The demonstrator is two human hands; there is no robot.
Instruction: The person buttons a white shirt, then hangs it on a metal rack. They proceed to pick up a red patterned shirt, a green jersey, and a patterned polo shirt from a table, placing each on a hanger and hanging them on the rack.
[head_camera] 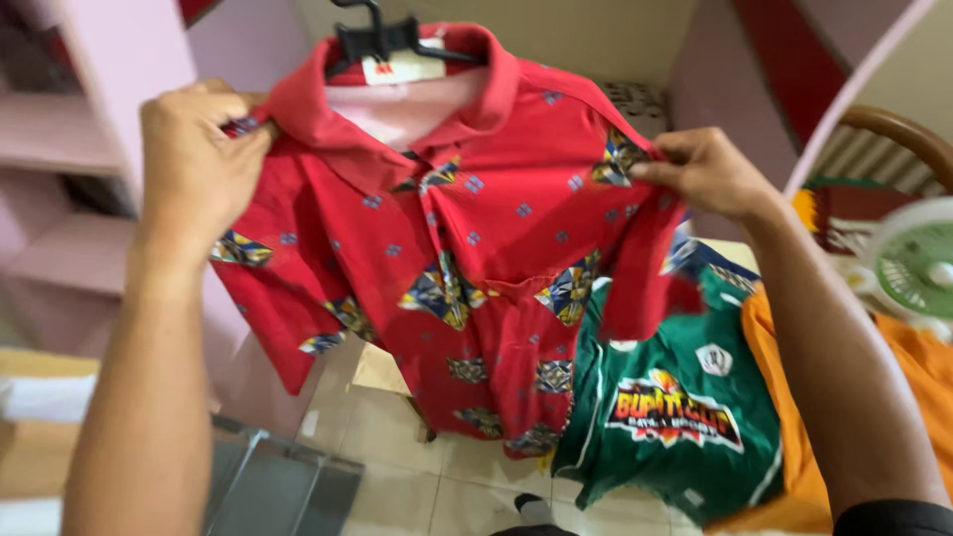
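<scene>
— That shirt (467, 258) is bright red all over, isn't it?

— Red, yes, scattered with small blue diamond shapes and bigger patches in navy, yellow and white. The hanger (382, 40) it hangs on is black.

— And the one behind it?

— The jersey (675, 407) is dark green with white trim and a red-and-yellow emblem on the chest. Orange cloth (923, 377) lies beside it, and the fan (918, 268) is pale green with a white rim

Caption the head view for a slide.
Both hands, left and right, pinch the shoulders of a red patterned shirt on a black hanger.
</scene>
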